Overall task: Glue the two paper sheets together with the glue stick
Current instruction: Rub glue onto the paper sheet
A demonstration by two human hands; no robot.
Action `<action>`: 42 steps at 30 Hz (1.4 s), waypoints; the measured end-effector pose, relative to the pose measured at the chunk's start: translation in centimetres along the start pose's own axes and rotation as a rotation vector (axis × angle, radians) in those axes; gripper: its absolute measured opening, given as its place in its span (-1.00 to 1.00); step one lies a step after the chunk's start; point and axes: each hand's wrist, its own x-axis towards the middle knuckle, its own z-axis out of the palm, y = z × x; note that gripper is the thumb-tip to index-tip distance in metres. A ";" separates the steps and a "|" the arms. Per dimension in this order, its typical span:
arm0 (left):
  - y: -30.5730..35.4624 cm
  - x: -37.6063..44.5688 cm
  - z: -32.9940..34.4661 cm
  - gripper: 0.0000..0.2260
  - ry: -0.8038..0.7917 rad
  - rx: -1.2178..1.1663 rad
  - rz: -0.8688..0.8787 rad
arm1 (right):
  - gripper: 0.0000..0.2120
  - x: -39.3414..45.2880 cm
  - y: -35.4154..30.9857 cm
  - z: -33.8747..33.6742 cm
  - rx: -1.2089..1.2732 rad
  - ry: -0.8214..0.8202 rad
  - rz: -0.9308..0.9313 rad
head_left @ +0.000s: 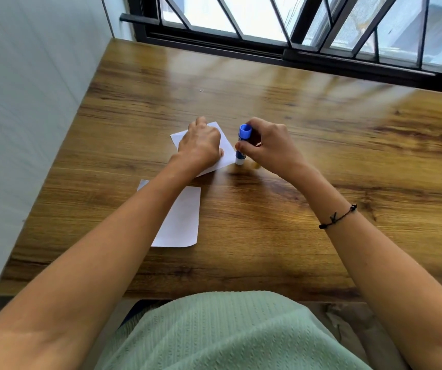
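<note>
Right grip (265, 145) closed around glue stick (242, 145), left (201, 145) pressing paper (226, 152)

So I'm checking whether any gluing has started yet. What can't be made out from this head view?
- Far paper sheet: mostly covered by the left hand, so any glue on it is hidden.
- Glue stick: the right hand wraps its middle; the label is unreadable.
- Near paper sheet: its left part is hidden under the left forearm.
- Table beside the stick's base: motion-blurred.
</note>
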 end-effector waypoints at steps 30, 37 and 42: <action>0.8 -2.6 1.3 -0.77 0.150 0.016 0.128 | -0.75 4.6 0.1 0.7 0.005 0.123 0.026; 1.0 -3.1 1.1 -0.76 0.161 -0.004 0.112 | -0.74 5.1 0.2 1.1 -0.009 0.100 0.014; 1.3 -3.2 0.8 -0.73 0.116 0.006 0.096 | -0.72 5.1 0.0 1.1 -0.039 0.083 0.002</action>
